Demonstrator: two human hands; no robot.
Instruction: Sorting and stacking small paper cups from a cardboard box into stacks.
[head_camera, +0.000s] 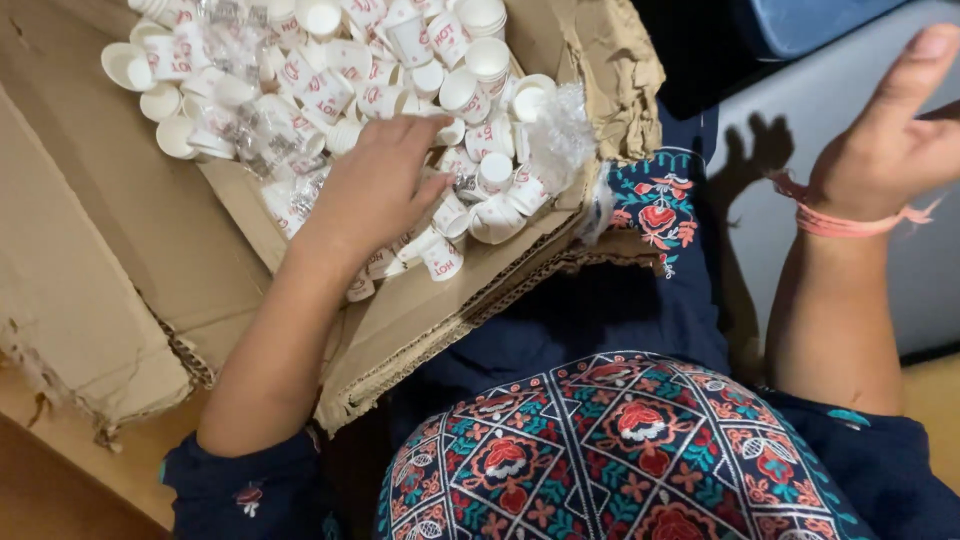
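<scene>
A torn cardboard box (120, 200) lies open at the upper left, filled with several small white paper cups (330, 85) with red print, mixed with clear plastic wrap (560, 125). My left hand (375, 185) rests palm down on the cups near the box's front edge, fingers spread over them; whether it grips any is hidden. My right hand (890, 130) is raised at the upper right, fingers apart and holding nothing, with a pink thread band on its wrist.
A grey surface (850, 290) stands behind my right arm, a blue container (810, 20) above it. My lap in dark blue cloth with colourful embroidery (620, 450) fills the bottom. The floor is light wood (60, 500).
</scene>
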